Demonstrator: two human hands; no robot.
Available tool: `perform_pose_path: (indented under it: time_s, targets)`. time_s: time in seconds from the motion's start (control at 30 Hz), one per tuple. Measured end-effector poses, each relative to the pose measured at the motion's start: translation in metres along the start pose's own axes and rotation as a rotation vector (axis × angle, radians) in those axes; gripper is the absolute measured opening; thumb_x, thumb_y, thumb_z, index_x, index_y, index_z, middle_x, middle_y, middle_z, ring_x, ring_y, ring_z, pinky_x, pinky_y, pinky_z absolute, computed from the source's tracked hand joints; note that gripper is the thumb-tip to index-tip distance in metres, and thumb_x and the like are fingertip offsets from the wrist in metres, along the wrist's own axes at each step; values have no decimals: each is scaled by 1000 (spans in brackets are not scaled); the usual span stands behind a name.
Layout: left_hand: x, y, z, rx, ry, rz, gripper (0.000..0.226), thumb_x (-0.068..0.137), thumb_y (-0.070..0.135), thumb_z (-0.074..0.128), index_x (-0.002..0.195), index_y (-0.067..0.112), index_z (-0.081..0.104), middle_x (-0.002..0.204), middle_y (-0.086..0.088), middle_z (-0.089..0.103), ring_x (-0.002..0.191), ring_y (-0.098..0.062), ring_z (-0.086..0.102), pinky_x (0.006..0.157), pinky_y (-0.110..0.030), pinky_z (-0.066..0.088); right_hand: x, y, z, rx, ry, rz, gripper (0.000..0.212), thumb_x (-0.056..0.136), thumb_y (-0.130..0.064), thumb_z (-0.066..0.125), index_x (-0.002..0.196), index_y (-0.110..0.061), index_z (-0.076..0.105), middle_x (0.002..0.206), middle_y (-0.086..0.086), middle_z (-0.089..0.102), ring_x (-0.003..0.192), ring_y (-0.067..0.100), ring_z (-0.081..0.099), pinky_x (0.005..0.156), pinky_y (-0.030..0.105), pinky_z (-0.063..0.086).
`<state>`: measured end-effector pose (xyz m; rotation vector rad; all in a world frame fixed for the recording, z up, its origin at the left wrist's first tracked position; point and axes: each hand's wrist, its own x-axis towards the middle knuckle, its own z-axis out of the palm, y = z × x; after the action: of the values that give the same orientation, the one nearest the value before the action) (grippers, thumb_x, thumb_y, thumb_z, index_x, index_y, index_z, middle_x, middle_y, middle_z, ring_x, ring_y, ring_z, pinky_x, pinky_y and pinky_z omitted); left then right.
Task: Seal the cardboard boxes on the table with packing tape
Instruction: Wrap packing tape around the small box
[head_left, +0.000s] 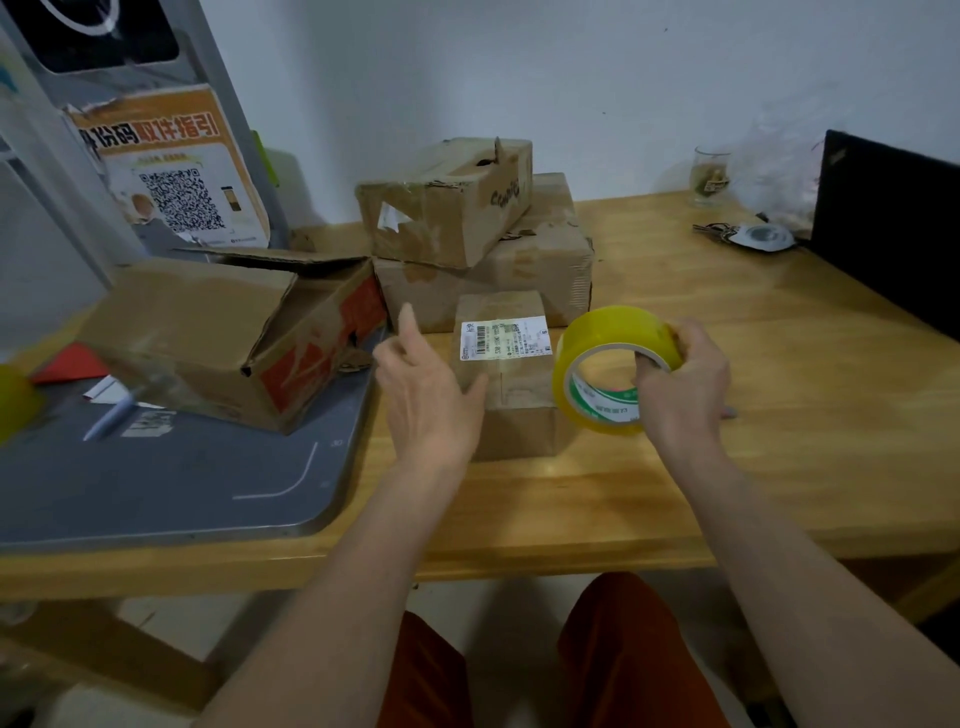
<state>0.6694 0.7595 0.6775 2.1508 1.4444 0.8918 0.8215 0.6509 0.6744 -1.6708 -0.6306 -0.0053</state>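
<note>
Small cardboard box sat on table between both hands, long axis running away from person. Left hand open, thumb touching box's left side. Right hand gripped yellow tape roll, just right of box. Tape's free end not discernible.

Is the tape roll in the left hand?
No, the right hand grips the yellow tape roll; the left hand is open.
</note>
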Motion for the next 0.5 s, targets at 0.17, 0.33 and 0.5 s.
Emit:
perform_pose_path:
  time_s: [0.17,0.33,0.5]
  targets:
    - [-12,-11,0,-73,164,129,60,95,6,60,149,12,37,146,-7,39,133,-20,43,99,-23,36,0,2,2,17,8,12,20,86,3,58,90,-16,58,72,-7,52,67,11,52,62,27,45]
    - [-42,-6,14,281,-239,754,60,99,22,51,154,9,32,160,-9,33,150,-20,25,123,-31,11,1,4,4,27,17,17,19,86,2,58,89,-17,58,71,-5,53,72,21,56,65,32,48]
    - [-35,9,4,507,-354,578,75,101,46,42,159,11,8,167,-5,5,154,-17,2,121,-31,-3,1,5,7,35,13,21,23,88,-1,58,82,-23,56,72,0,55,77,34,63,68,42,53]
